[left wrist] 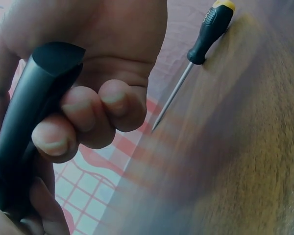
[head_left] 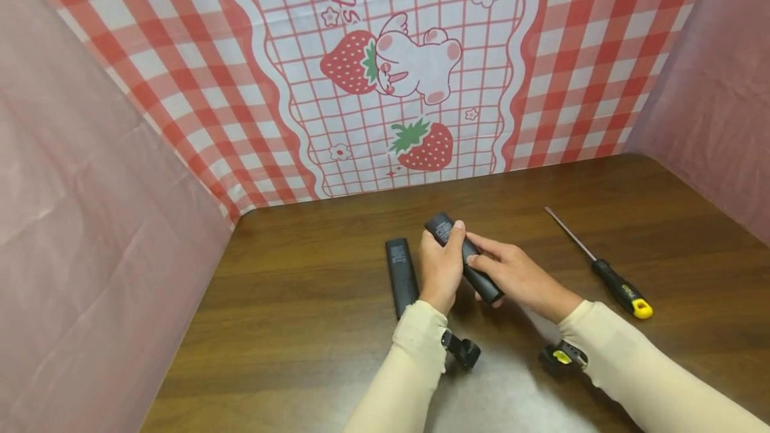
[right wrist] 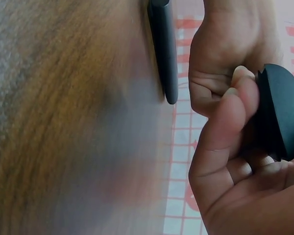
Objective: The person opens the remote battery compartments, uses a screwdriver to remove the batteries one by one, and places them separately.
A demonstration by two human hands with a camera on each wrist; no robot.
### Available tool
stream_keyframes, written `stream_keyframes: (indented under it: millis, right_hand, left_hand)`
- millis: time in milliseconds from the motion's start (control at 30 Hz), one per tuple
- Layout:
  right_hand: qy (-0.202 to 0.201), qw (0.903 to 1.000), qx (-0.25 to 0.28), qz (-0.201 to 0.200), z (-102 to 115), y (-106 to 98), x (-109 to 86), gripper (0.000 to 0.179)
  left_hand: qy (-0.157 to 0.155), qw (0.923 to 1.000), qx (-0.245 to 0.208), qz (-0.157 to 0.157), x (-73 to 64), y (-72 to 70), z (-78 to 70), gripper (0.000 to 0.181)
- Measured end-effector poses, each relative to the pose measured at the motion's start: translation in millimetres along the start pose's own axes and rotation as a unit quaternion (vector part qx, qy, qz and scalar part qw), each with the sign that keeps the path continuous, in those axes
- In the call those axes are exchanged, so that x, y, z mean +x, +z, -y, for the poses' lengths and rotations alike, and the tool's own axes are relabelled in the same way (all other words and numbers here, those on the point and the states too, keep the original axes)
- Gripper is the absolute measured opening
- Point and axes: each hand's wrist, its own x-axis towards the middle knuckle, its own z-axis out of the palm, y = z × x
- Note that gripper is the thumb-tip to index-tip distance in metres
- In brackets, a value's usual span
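Above the brown wood-grain table [head_left: 289, 326], my left hand [head_left: 442, 266] and right hand [head_left: 516, 274] converge, both curled round one slanted long black plastic device [head_left: 480, 281]; left grips toward its far end, right nearer me. Similar slim black device [head_left: 402, 274] lies just left.

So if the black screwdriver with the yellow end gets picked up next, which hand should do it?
Probably the right hand: the screwdriver lies to its right, nearer than to the left hand. Both hold the long black remote-like object, so the right should let go first.
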Motion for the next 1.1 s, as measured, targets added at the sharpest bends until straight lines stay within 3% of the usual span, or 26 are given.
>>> stream_keyframes:
  millis: [633,867,1100]
  right_hand:
    - [-0.006,0.9998,0.015,0.007,-0.9,4.0,1.3,0.060]
    - [-0.022,0.9997,-0.007,0.003,0.9,3.7,2.3,0.063]
    - [-0.050,0.9955,-0.074,-0.031,1.9,6.3,1.0,0.058]
  left_hand:
    - [0.002,0.9999,0.003,-0.012,1.5,-2.3,-1.8,0.028]
    - [0.001,0.9995,0.015,-0.028,2.5,-2.5,0.0,0.031]
    - [0.007,0.9992,0.021,-0.034,2.6,-3.0,0.2,0.031]
